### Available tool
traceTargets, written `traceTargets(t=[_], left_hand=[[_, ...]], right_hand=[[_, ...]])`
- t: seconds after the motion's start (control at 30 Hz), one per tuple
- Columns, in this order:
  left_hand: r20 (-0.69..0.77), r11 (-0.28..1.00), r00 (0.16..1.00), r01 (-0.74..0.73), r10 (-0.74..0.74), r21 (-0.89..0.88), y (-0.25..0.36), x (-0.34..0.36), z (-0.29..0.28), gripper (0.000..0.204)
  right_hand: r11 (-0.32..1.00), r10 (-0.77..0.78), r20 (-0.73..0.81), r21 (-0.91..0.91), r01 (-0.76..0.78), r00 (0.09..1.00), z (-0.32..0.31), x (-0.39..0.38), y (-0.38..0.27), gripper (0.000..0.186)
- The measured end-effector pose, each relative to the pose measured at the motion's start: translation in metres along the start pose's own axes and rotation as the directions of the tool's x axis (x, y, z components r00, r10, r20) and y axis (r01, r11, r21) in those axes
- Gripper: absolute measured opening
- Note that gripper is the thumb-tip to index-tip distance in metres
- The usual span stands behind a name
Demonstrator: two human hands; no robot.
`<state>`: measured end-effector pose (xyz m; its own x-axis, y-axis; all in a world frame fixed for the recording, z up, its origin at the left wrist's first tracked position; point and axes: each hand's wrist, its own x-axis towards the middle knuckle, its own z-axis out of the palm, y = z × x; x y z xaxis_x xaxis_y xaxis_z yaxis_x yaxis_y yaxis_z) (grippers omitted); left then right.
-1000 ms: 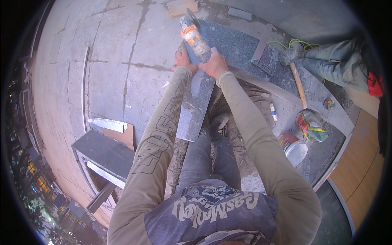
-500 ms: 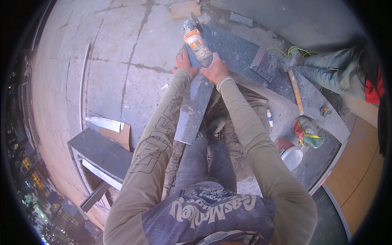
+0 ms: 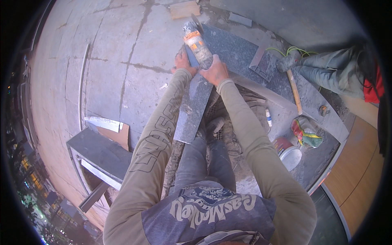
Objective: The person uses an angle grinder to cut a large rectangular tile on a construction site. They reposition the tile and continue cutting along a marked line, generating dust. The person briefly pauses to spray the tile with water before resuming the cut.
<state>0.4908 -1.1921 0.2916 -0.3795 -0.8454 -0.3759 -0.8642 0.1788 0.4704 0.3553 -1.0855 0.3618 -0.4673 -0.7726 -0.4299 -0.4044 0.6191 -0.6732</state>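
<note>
A dusty angle grinder (image 3: 198, 44) with orange bands lies over the speckled grey stone slab (image 3: 232, 45), its disc at the far end. My right hand (image 3: 215, 71) is closed around the rear of the grinder's body. To its left, my left hand (image 3: 183, 62) grips the edge of a narrow stone strip (image 3: 191, 114), thumb side toward the grinder. The strip runs from under my hands back toward my knees. My hands partly hide the stone between them.
A mallet (image 3: 294, 87) and a metal square-edged tool (image 3: 261, 63) lie on the right-hand slab. Nearer are a bucket (image 3: 290, 157), a colourful bag (image 3: 306, 131) and a small tube (image 3: 268, 117). Another person's legs (image 3: 337, 73) extend in from the right. A dark box-like stone piece (image 3: 102, 151) stands left.
My hands and the grinder have stayed almost in place. The whole view has shifted very slightly.
</note>
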Motion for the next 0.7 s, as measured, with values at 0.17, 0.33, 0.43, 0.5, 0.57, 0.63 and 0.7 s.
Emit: traceTargets(t=[0.17, 0.33, 0.43, 0.5, 0.57, 0.63, 0.7], left_hand=[[-0.012, 1.000, 1.000, -0.006, 0.006, 0.017, -0.015, 0.007, 0.003, 0.119], [0.051, 1.000, 0.998, 0.023, -0.024, 0.019, -0.002, 0.003, 0.001, 0.119], [0.007, 1.000, 1.000, 0.005, -0.005, 0.015, -0.010, 0.005, 0.000, 0.118], [0.051, 0.998, 0.997, 0.055, -0.057, 0.038, 0.001, 0.002, -0.002, 0.117], [0.073, 0.995, 0.993, 0.084, -0.088, 0.048, 0.006, 0.000, -0.004, 0.118], [0.074, 0.994, 0.992, 0.096, -0.099, 0.042, 0.002, 0.000, -0.007, 0.119], [0.067, 0.997, 0.995, 0.073, -0.074, 0.018, 0.003, 0.000, -0.008, 0.120]], right_hand=[[1.000, 0.009, 0.010, -0.019, -0.009, 1.000, -0.001, -0.003, -0.009, 0.066], [0.999, 0.030, 0.008, -0.022, -0.030, 1.000, -0.006, 0.000, -0.012, 0.068], [1.000, 0.022, 0.026, -0.007, -0.022, 0.999, -0.004, 0.004, -0.018, 0.070], [1.000, 0.029, 0.037, 0.002, -0.030, 0.999, -0.003, 0.006, -0.010, 0.071], [0.999, 0.044, 0.026, -0.033, -0.043, 0.999, -0.003, 0.006, -0.012, 0.072], [0.998, 0.043, 0.031, -0.035, -0.042, 0.999, -0.003, 0.004, -0.013, 0.071], [1.000, 0.027, 0.041, -0.010, -0.026, 0.999, -0.003, 0.004, -0.008, 0.071]])
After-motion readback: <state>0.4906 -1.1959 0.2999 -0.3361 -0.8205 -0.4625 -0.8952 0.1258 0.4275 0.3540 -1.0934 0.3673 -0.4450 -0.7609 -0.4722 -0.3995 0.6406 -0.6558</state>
